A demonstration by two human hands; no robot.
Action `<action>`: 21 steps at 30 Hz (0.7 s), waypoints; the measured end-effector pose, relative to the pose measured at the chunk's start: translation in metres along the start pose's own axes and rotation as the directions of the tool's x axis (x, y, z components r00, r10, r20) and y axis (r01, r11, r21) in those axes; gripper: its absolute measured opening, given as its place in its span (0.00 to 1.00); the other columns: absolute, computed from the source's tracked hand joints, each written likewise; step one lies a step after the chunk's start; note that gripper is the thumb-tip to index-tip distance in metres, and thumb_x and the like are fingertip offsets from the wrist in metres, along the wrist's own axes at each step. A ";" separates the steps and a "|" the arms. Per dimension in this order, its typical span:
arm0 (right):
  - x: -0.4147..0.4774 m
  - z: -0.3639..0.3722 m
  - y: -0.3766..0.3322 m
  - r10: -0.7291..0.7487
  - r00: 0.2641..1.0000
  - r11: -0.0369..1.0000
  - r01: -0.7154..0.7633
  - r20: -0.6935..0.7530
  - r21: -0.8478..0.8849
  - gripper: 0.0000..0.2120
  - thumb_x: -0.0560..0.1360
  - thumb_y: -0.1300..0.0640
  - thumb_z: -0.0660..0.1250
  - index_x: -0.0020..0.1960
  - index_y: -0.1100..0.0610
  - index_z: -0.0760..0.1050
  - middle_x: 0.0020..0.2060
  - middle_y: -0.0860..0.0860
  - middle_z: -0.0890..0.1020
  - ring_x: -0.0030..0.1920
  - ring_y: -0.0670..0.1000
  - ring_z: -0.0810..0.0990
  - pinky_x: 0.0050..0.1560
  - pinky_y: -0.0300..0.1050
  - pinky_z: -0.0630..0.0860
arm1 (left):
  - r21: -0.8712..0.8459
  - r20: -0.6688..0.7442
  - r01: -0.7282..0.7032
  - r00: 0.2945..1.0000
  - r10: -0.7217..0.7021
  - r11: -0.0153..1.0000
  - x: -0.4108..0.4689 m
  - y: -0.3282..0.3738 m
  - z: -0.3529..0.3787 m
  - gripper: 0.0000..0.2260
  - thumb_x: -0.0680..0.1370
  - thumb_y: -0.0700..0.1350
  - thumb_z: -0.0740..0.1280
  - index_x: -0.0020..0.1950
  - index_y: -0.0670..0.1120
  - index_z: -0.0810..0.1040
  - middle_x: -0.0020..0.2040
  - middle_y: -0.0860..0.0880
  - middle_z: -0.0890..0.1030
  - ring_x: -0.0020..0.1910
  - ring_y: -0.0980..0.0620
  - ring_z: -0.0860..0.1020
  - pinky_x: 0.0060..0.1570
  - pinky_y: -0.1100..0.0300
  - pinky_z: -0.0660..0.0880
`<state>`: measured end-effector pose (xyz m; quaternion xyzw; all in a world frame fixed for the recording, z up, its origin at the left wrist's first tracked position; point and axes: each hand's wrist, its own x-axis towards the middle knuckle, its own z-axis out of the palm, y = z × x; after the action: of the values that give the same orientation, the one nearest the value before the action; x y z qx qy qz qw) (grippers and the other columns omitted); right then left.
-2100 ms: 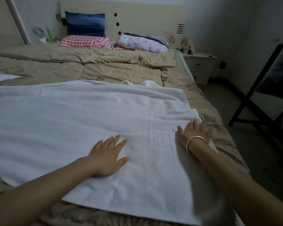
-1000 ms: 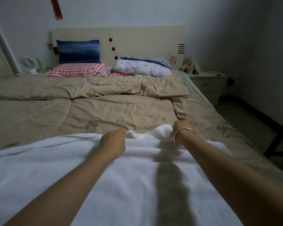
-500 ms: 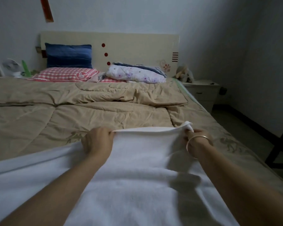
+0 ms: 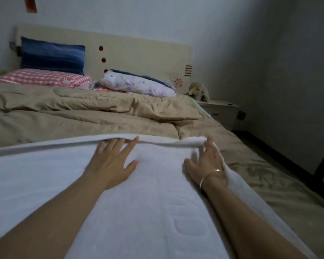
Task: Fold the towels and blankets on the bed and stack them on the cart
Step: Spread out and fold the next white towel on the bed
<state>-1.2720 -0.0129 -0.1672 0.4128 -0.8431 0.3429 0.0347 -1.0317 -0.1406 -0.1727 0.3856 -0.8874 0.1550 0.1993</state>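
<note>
While it lies spread over the near end of the tan quilt (image 4: 79,118), the big white towel (image 4: 153,217) looks soft, floppy and light, so it would likely sag if lifted by one spot. It is best to take it by both corners of its thick far edge. The left hand (image 4: 111,161) and right hand (image 4: 207,161) press flat by that edge, fingers spread, gripping nothing.

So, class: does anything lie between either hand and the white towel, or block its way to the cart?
Nothing visible: the left hand and right hand lie flat on the towel by its far edge. The cart cannot be made out, so that path cannot be judged.
</note>
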 end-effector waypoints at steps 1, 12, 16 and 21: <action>0.000 0.004 -0.001 -0.006 0.999 0.998 0.008 0.039 -0.057 0.42 0.72 0.44 0.64 0.78 0.49 0.43 0.76 0.53 0.54 0.76 0.55 0.50 0.76 0.52 0.48 | 0.010 -0.038 -0.004 0.999 0.004 1.000 0.002 -0.002 0.005 0.36 0.73 0.67 0.39 0.79 0.55 0.50 0.70 0.49 0.67 0.69 0.48 0.66 0.66 0.49 0.64; 0.036 0.016 -0.003 0.088 0.977 0.844 0.031 0.195 -0.535 0.30 0.77 0.38 0.46 0.76 0.45 0.49 0.76 0.45 0.52 0.75 0.57 0.46 0.70 0.70 0.37 | -0.029 -0.043 -0.018 0.999 0.017 0.999 0.005 0.001 0.006 0.34 0.73 0.64 0.45 0.75 0.49 0.63 0.73 0.50 0.65 0.70 0.48 0.65 0.65 0.50 0.66; 0.023 0.009 -0.009 0.047 0.984 0.841 0.055 0.173 -0.539 0.30 0.77 0.40 0.47 0.76 0.47 0.50 0.77 0.47 0.53 0.76 0.56 0.47 0.70 0.70 0.38 | -0.018 0.184 0.033 0.982 -0.029 0.999 0.004 0.001 0.014 0.30 0.79 0.63 0.44 0.79 0.55 0.51 0.79 0.53 0.55 0.76 0.50 0.56 0.72 0.51 0.58; -0.036 -0.014 -0.069 -0.122 0.893 0.816 0.339 0.432 -0.469 0.29 0.80 0.40 0.41 0.78 0.46 0.39 0.77 0.47 0.39 0.76 0.56 0.34 0.69 0.69 0.31 | 0.108 0.227 0.048 0.971 -0.072 0.993 0.004 0.008 0.014 0.28 0.80 0.62 0.43 0.79 0.54 0.49 0.80 0.52 0.52 0.77 0.52 0.54 0.73 0.47 0.55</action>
<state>-1.2020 -0.0092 -0.1307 0.5465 -0.8371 0.0013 0.0246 -1.0431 -0.1437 -0.1841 0.4373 -0.8835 0.1480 0.0798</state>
